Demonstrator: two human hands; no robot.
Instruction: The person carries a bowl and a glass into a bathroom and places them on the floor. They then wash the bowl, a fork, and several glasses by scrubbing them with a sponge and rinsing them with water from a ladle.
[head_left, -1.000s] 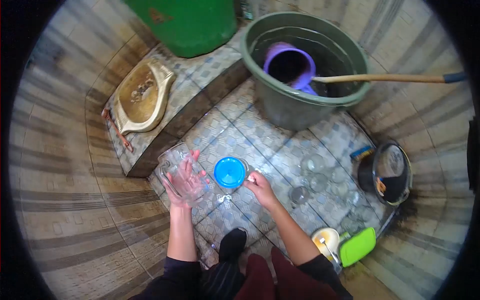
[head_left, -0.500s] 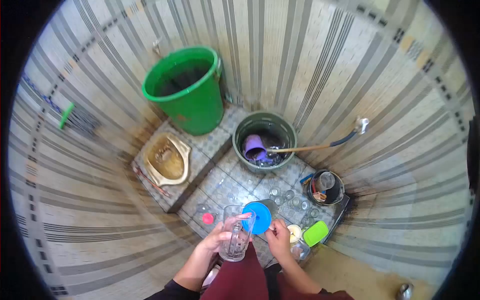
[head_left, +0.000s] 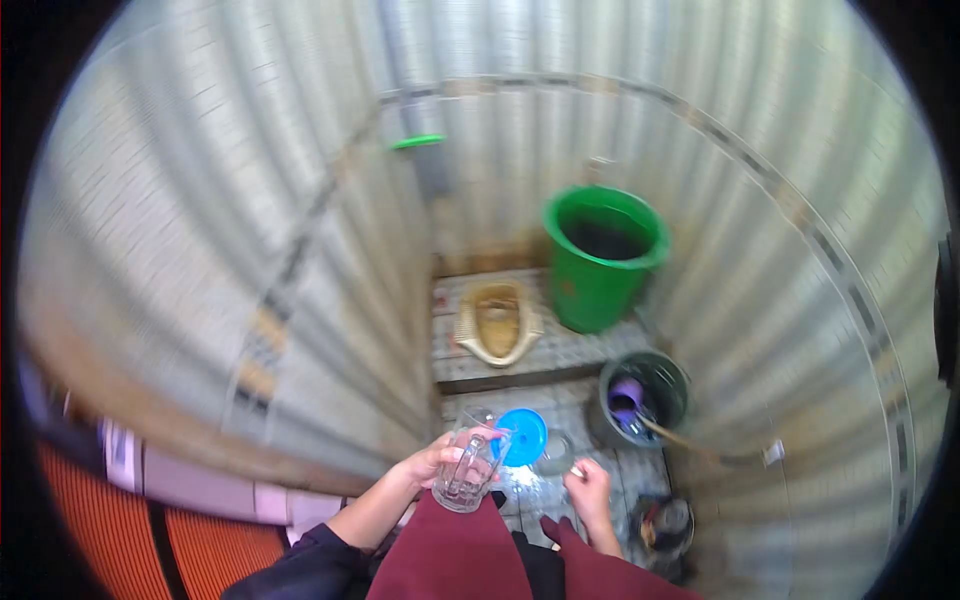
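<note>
Two hands are working over the tiled floor (head_left: pixel 560 350): left hand (head_left: pixel 432 464) is gripping a clear glass mug (head_left: pixel 466 470) w/ a blue lid (head_left: pixel 524 436) just beyond, right hand (head_left: pixel 588 490) is hovering loosely curled, apparently empty, so keeping the wet mug upright & firmly held is mattering most.

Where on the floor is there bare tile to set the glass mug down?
Left hand holds the glass mug. Bare tile shows between the raised step and the blue lid. It is crowded around the right hand, toward the dark bucket.
</note>
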